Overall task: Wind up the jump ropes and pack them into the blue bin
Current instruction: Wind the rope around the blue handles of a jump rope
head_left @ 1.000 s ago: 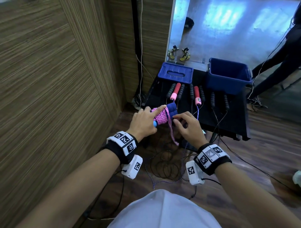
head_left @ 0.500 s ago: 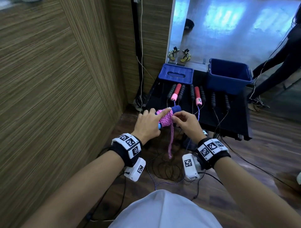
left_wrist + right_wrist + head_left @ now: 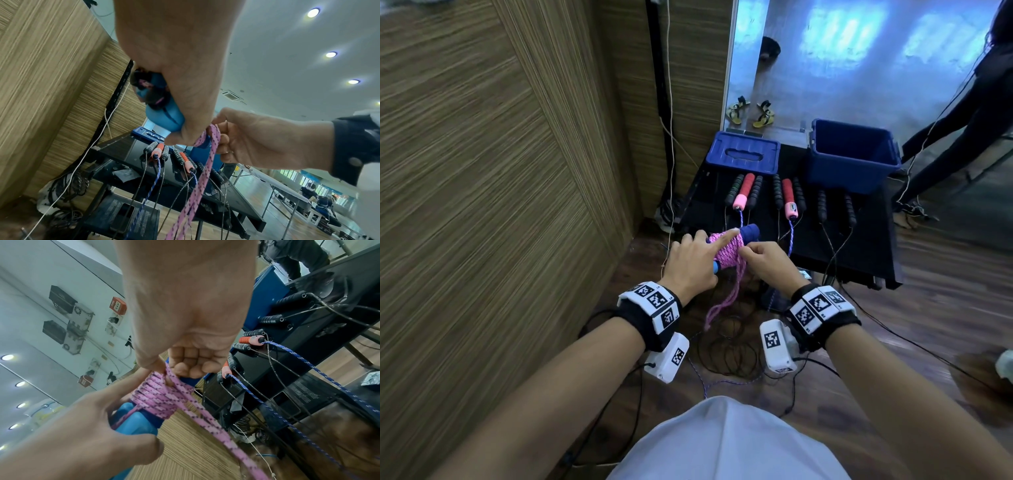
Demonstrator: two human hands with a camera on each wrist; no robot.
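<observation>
Wood-grain panelling runs along the left of the room, and a low black worktop (image 3: 859,246) stands against it with the open blue bin (image 3: 854,157) at its far right corner and a blue lid (image 3: 743,157) lying flat at its far left. Between them, black and red jump rope handles (image 3: 787,197) lie in a row, their cords trailing over the near edge to a tangle on the wooden floor. Just in front of the worktop the left hand (image 3: 690,262) grips a pair of blue handles (image 3: 750,233), its index finger stretched along the pink rope (image 3: 727,251) wound round them. The right hand (image 3: 770,263), fingers curled, pinches the loose pink strands right at the coil; the tail hangs down between the wrists.
</observation>
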